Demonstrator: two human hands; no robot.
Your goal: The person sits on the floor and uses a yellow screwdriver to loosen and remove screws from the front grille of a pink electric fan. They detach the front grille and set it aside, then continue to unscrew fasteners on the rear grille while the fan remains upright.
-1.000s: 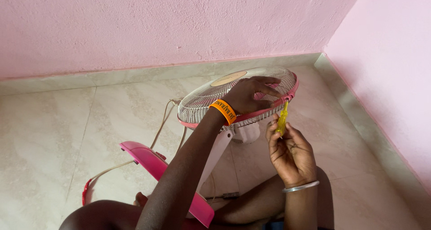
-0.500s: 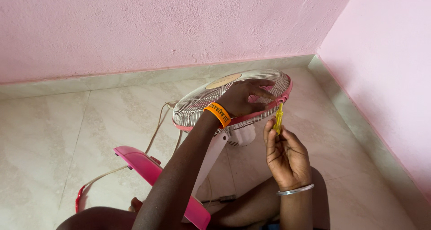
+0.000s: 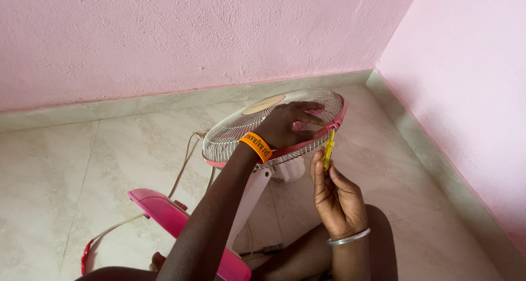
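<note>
Left hand spread flat on white wire fan grille, fingers open, pressing near pink rim clip. Right hand closed around yellow-handled screwdriver, shaft upright, tip at clip just above. Fan tilted over tiled floor.

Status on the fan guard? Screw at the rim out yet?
Done: nothing visibly removed; the wire guard sits closed on the fan, its pink rim whole. In hand: left hand presses on the guard, right hand holds a yellow screwdriver tip-up at the rim clip. Left: the clip fastener, too small to tell whether it is out, and opening the guard.
</note>
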